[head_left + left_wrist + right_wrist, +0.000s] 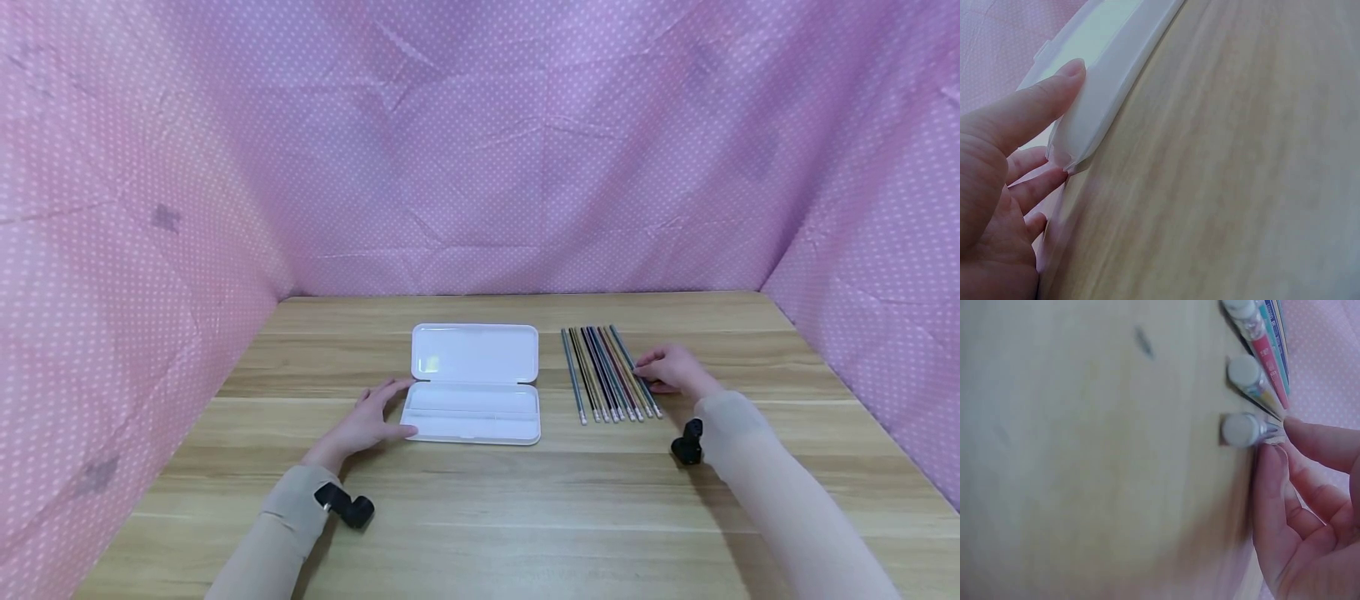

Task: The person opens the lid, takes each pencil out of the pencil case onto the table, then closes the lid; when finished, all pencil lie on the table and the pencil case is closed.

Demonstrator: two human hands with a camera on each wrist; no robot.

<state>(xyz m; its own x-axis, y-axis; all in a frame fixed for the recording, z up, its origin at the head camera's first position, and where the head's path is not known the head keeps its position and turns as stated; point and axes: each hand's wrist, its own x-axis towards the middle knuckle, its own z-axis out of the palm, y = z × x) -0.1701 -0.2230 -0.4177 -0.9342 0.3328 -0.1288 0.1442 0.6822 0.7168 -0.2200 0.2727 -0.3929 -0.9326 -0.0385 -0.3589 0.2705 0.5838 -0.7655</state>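
A white pencil case (472, 437) lies with its lid (476, 353) folded back, its tray bare. My left hand (370, 422) holds the case's left end, thumb at the front corner and fingers near the hinge. From the left wrist, the thumb (1054, 94) lies against the case's wall (1094, 106). To the right of the case, several pencils (600, 375) are laid in a row, eraser ends toward me. My right hand (672, 369) pinches the rightmost pencil (624, 346) between thumb and fingers. Its white eraser (1239, 430) shows below the fingertips in the right wrist view.
Everything lies on a wood-grain table (480, 517). Pink dotted cloth (480, 167) hangs behind it and at both sides. A strip of tabletop separates the case from the leftmost pencil (573, 375). Small black cameras (345, 505) sit on both wrists.
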